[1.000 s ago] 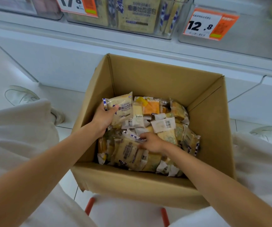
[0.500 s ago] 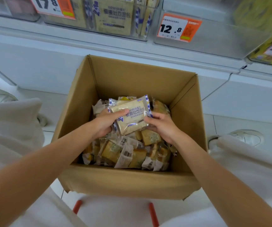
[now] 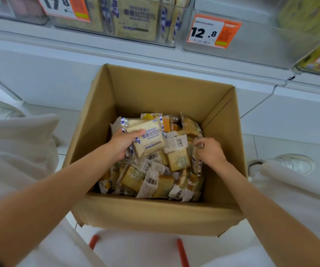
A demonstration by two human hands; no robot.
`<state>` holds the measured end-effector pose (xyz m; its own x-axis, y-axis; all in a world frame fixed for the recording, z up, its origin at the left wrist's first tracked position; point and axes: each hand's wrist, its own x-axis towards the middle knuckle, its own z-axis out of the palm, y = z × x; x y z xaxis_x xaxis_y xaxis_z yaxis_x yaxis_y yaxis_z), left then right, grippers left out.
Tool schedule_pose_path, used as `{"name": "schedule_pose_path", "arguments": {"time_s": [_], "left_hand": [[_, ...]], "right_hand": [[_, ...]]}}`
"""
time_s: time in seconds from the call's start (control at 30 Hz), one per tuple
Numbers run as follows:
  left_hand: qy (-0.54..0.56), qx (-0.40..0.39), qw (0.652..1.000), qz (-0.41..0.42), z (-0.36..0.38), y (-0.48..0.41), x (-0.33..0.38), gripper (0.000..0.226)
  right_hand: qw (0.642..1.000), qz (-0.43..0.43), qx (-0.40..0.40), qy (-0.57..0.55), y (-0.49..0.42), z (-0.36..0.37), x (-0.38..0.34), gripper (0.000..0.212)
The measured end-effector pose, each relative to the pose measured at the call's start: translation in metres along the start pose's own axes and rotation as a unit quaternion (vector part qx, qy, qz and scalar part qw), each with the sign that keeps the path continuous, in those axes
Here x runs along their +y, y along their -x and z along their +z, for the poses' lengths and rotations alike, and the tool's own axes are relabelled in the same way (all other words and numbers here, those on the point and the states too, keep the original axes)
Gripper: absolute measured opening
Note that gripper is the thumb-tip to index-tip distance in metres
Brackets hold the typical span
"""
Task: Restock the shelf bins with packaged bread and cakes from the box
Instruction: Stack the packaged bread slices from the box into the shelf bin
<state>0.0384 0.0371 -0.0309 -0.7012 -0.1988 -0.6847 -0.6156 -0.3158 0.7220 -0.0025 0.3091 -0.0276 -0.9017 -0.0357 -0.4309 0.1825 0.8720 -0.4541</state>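
Left hand: your left hand (image 3: pixel 123 145) grips a pale beige toast-bread packet with blue-and-white checked trim (image 3: pixel 147 139), thumb across its printed face, fingers curled under its left end.

Bread packet: held just above the heap, tilted, at the back left of the box's inside (its printed side faces up at you).

Right hand: your right hand (image 3: pixel 210 152) has its fingers curled, pinching the crinkled top edge of a clear-wrapped cake packet (image 3: pixel 197 162) at the right side of the heap, near the box's right wall.

Box: the open brown cardboard box (image 3: pixel 155 214) sits between your knees, its back wall close to the white shelf front.

Heap: a loose heap of small yellow and tan wrapped cakes (image 3: pixel 151 180) covers the box floor – barcode labels face up on several.

Shelf bin: the clear plastic shelf bin (image 3: pixel 136 20) above the box holds upright packets of the same beige bread.

Price tags: a white-and-orange price tag reading 12.8 (image 3: pixel 213 32) hangs on the next bin to the right – another reading 17.8 (image 3: pixel 64 6) hangs at the upper left.
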Motion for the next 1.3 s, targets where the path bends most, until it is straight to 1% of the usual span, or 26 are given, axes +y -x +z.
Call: {"name": "schedule_pose_path", "arguments": {"time_s": [0.07,0.13,0.17,0.23,0.27,0.3,0.4,0.47,0.5,0.53,0.57,0.6,0.63,0.67,0.7,0.73,0.77,0.8,0.83,0.87,0.9,0.97,1.03,1.1,1.2,1.3], "left_hand": [[0.022,0.029,0.999,0.004,-0.003,-0.002,0.001,0.045],[0.052,0.049,0.997,0.007,-0.005,-0.002,0.003,0.043],[0.065,0.051,0.997,0.006,-0.006,-0.002,0.004,0.04],[0.091,0.034,0.995,0.0,-0.005,0.002,0.007,0.036],[0.104,0.016,0.994,-0.006,-0.005,0.003,0.007,0.037],[0.112,0.003,0.994,-0.012,-0.003,0.005,0.008,0.038],[0.107,-0.023,0.994,-0.009,0.003,0.01,0.01,0.046],[0.095,-0.045,0.994,-0.018,0.002,0.011,0.012,0.076],[0.084,-0.06,0.994,-0.023,0.001,0.011,0.013,0.094],[0.075,-0.07,0.995,-0.02,0.0,0.01,0.013,0.105],[0.063,-0.078,0.995,-0.006,0.001,0.012,0.013,0.103],[0.058,-0.086,0.995,0.017,0.003,0.015,0.012,0.088],[0.049,-0.079,0.995,0.03,0.004,0.015,0.011,0.066],[0.042,-0.058,0.997,0.034,0.005,0.015,0.011,0.046],[0.037,-0.043,0.998,0.027,0.003,0.012,0.009,0.035],[0.034,-0.051,0.998,0.024,0.001,0.01,0.009,0.033],[0.031,-0.073,0.997,0.024,-0.003,0.009,0.012,0.036],[0.03,-0.103,0.994,0.024,-0.006,0.009,0.015,0.038],[0.029,-0.133,0.99,0.024,-0.008,0.009,0.019,0.04],[0.029,-0.16,0.986,0.025,-0.011,0.009,0.022,0.043],[0.029,-0.183,0.982,0.027,-0.012,0.009,0.025,0.047],[0.025,-0.189,0.981,0.046,-0.012,0.009,0.031,0.05],[0.009,-0.172,0.983,0.064,-0.013,0.01,0.034,0.048],[-0.016,-0.186,0.982,0.039,-0.016,0.012,0.038,0.048],[-0.026,-0.229,0.973,-0.019,-0.024,0.013,0.044,0.061],[-0.048,-0.228,0.972,0.027,-0.03,0.009,0.047,0.078]], "right_hand": [[0.992,-0.031,0.066,-0.098,-0.002,-0.014,-0.024,0.027],[0.961,-0.034,0.12,-0.246,0.001,-0.022,-0.047,0.02],[0.934,-0.014,0.123,-0.336,0.005,-0.023,-0.058,0.018],[0.883,0.003,0.082,-0.462,0.016,-0.018,-0.078,0.022],[0.879,-0.012,0.05,-0.473,0.02,-0.012,-0.084,0.028],[0.892,-0.037,0.015,-0.45,0.025,-0.005,-0.089,0.036],[0.958,-0.125,-0.043,-0.255,0.025,0.024,-0.092,0.052],[0.969,-0.158,-0.028,-0.188,0.025,0.036,-0.094,0.052],[0.969,-0.166,-0.016,-0.181,0.026,0.038,-0.097,0.052],[0.969,-0.173,-0.01,-0.175,0.026,0.04,-0.099,0.051],[0.968,-0.183,-0.013,-0.169,0.026,0.04,-0.102,0.051],[0.968,-0.19,-0.027,-0.162,0.025,0.039,-0.103,0.052],[0.966,-0.195,-0.046,-0.162,0.024,0.036,-0.106,0.05],[0.965,-0.196,-0.051,-0.168,0.023,0.033,-0.11,0.047],[0.965,-0.19,-0.033,-0.175,0.017,0.03,-0.112,0.043],[0.967,-0.179,0.003,-0.184,0.013,0.025,-0.114,0.044],[0.969,-0.157,0.031,-0.191,0.005,0.02,-0.114,0.053],[0.97,-0.128,0.028,-0.204,0.0,0.013,-0.115,0.069],[0.97,-0.091,-0.008,-0.226,-0.007,0.006,-0.116,0.087],[0.963,-0.058,-0.07,-0.253,-0.013,0.001,-0.115,0.1],[0.947,-0.034,-0.143,-0.285,-0.017,-0.002,-0.113,0.102],[0.906,-0.012,-0.251,-0.341,-0.021,-0.003,-0.112,0.082],[0.884,-0.005,-0.26,-0.389,-0.022,0.001,-0.114,0.061],[0.864,-0.012,-0.243,-0.441,-0.023,0.007,-0.116,0.05],[0.849,-0.042,-0.243,-0.467,-0.021,0.007,-0.118,0.045],[0.849,-0.066,-0.27,-0.45,-0.02,-0.003,-0.117,0.055]]}}
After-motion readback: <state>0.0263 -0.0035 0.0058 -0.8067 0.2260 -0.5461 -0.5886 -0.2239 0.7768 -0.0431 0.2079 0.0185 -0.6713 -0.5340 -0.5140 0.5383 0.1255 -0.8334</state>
